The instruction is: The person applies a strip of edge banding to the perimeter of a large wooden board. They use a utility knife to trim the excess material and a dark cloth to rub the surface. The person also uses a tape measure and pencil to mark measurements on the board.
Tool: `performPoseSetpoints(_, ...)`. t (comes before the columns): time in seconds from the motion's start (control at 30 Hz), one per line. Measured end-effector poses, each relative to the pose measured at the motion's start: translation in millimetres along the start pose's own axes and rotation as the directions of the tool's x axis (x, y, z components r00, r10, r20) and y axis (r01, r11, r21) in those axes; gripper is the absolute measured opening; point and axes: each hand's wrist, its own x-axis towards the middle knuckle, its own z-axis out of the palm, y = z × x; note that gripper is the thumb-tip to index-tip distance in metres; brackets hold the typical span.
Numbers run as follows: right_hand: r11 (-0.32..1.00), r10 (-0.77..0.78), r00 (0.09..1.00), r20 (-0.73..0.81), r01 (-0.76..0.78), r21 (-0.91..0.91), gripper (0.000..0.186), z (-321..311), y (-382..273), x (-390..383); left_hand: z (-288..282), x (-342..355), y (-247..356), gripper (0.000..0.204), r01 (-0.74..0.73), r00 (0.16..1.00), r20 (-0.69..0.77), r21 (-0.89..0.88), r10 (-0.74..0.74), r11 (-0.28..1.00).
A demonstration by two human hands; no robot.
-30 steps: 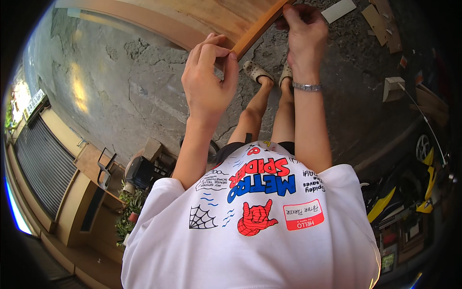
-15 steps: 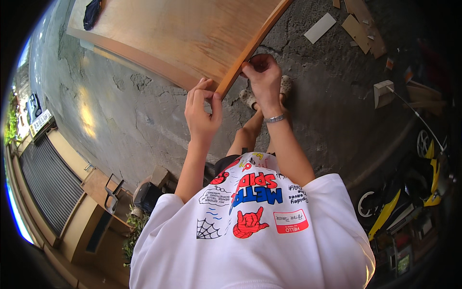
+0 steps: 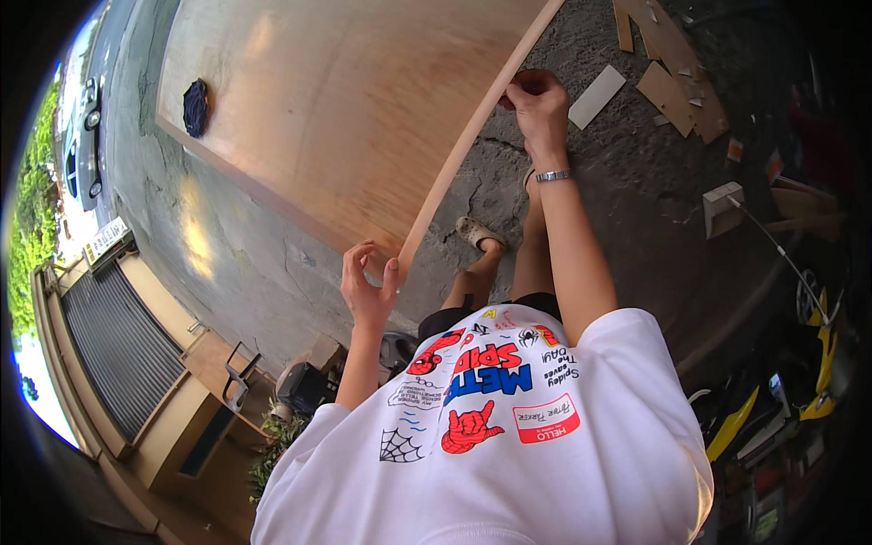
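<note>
A broad plywood panel (image 3: 363,127) stretches ahead of me, with a narrow pale wooden strip (image 3: 454,154) along its right side. My right hand (image 3: 542,113) pinches this strip partway up, thumb toward the panel; the other fingers are curled and partly hidden. At the panel's nearest corner is my left hand (image 3: 371,286), its thumb and fingers apart, with the fingertips by the near edge and the thumb beside the strip's lower end. A dark bunched-up item (image 3: 196,107), perhaps cloth, lies on the panel's far left part.
Thin board offcuts (image 3: 668,95) and a white rectangular piece (image 3: 598,97) lie on the concrete floor (image 3: 282,232) to the right. Further right are a long-handled dustpan (image 3: 724,209) and a yellow-and-black motorbike (image 3: 822,354). A shutter (image 3: 113,327) stands at left.
My right hand has shifted up and right along the strip. My left hand has dropped slightly, its thumb and fingers spread apart. The view has tilted, showing more of the panel's far left.
</note>
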Motion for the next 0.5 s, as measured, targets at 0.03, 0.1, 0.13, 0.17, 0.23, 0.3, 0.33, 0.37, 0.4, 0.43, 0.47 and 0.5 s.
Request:
performPoseSetpoints(0.03,1.000,-0.006,1.000,-0.010,0.006,-0.005,0.017,-6,-4,15,6,15,15,0.040,-0.074,0.997,0.028,0.060,0.072,0.995)
performPoseSetpoints(0.1,1.000,-0.020,1.000,-0.022,0.019,-0.019,0.023,-13,-15,44,23,55,52,0.043,-0.219,0.974,0.089,0.168,0.206,0.961)
performPoseSetpoints(0.13,0.997,-0.077,0.997,-0.018,0.076,-0.033,0.025,-18,-11,58,37,79,76,0.045,-0.287,0.955,0.129,0.174,0.267,0.942)
performPoseSetpoints(0.17,0.993,-0.097,0.995,-0.023,0.095,-0.069,0.026,-23,-7,72,56,104,102,0.047,-0.352,0.930,0.173,0.177,0.323,0.919)
performPoseSetpoints(0.23,0.980,-0.138,0.990,-0.030,0.132,-0.151,0.029,-31,-5,96,98,152,159,0.052,-0.400,0.908,0.206,0.169,0.365,0.901)
performPoseSetpoints(0.3,0.991,-0.109,0.994,-0.027,0.106,-0.083,0.034,-35,-18,115,138,189,199,0.053,-0.508,0.859,0.181,0.200,0.478,0.838)
performPoseSetpoints(0.33,0.989,-0.129,0.991,-0.031,0.127,-0.082,0.034,-37,-23,128,151,204,215,0.047,-0.519,0.854,0.176,0.200,0.490,0.831)
performPoseSetpoints(0.37,0.985,-0.151,0.988,-0.035,0.147,-0.085,0.034,-39,-28,140,163,218,229,0.040,-0.529,0.848,0.172,0.194,0.502,0.826)
performPoseSetpoints(0.4,0.978,-0.166,0.986,-0.034,0.160,-0.133,0.035,-43,-34,152,171,228,238,0.034,-0.537,0.842,0.167,0.191,0.512,0.821)
performPoseSetpoints(0.43,0.968,-0.181,0.983,-0.030,0.173,-0.180,0.035,-47,-40,164,175,234,241,0.029,-0.482,0.874,0.166,0.175,0.457,0.859)
performPoseSetpoints(0.47,0.956,-0.200,0.979,-0.033,0.187,-0.228,0.035,-51,-47,177,179,243,241,0.025,-0.431,0.898,0.169,0.153,0.406,0.889)
performPoseSetpoints(0.5,0.962,-0.192,0.981,-0.035,0.181,-0.204,0.035,-54,-52,188,181,250,240,0.020,-0.376,0.920,0.173,0.133,0.353,0.917)
